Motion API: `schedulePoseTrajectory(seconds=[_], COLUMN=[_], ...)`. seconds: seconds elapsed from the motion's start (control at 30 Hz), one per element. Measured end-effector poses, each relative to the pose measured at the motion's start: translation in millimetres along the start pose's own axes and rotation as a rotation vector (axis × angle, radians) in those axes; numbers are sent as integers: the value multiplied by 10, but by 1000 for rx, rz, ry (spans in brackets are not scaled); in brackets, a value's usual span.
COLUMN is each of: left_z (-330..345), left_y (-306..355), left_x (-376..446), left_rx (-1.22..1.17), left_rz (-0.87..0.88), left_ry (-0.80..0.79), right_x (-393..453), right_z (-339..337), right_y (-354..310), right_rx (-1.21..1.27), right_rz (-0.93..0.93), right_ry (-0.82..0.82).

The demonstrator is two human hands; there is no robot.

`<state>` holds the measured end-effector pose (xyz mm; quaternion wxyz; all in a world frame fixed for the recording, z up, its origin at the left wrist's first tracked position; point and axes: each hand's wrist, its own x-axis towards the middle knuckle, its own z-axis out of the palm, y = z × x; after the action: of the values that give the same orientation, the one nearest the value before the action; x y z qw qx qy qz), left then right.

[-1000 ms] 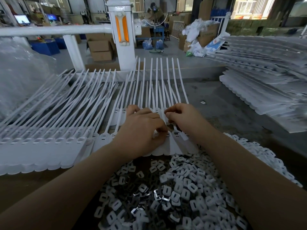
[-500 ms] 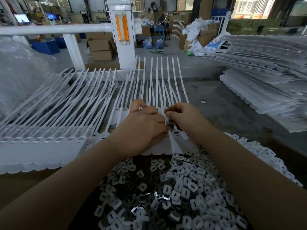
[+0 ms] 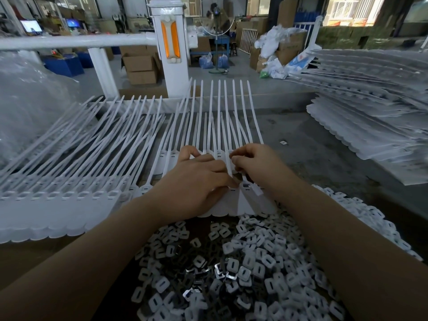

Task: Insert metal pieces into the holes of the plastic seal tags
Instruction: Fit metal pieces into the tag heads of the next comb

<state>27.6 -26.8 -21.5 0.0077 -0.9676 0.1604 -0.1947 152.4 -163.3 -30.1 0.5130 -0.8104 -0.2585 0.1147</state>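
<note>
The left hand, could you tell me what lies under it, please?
The left hand rests on a row of white seal tags; whether its fingers pinch a metal piece is hidden.

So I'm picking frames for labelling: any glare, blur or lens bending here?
Head view: the white rail bows from wide-angle bending; the window at top right is blown out; glints on the metal pieces; both hands stay sharp.

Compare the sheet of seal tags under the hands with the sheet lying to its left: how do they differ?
The sheet under the hands is held down by the left hand; the left sheet lies untouched. Its straps run straight away; the left sheet's fan leftward. Both are white, with scalloped near edges.
</note>
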Motion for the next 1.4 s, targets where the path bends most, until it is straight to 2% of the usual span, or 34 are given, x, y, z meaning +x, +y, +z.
schedulePoseTrajectory(seconds=[0.27,0.4,0.5,0.6,0.7,0.77,0.9,0.97,1.13,1.23,1.4], left_z=[47,36,5,-21,-105,-183,-351,-385,-392,-357,-365], left_y=[-1,-5,-9,-68,-122,-149,-73,-23,47,76,86], left_x=[16,30,29,42,29,5,-6,-2,11,9,3], left_rx=[-122,-27,-67,-291,-653,-702,-741,-722,-665,-613,-658], left_rz=[-133,-110,-148,-291,-427,-374,-207,-165,-157,-134,-141], left_ry=[22,22,-20,-117,-58,-83,-410,-498,-545,-526,-500], right_x=[-4,-5,-11,-27,-40,-45,-54,-55,-61,-68,-78], right_z=[-10,-11,-9,-18,-25,-27,-28,-28,-25,-21,-20], right_y=[3,4,-4,-16,-25,-34,-36,-34,-41,-48,-49], right_rx=[16,-6,15,-19,-9,15,30,41,31,26,26], right_rz=[15,10,25,21,19,29,39,39,40,39,38], right_ry=[-8,-6,-12,-25,-21,-19,-15,-12,-20,-25,-21])
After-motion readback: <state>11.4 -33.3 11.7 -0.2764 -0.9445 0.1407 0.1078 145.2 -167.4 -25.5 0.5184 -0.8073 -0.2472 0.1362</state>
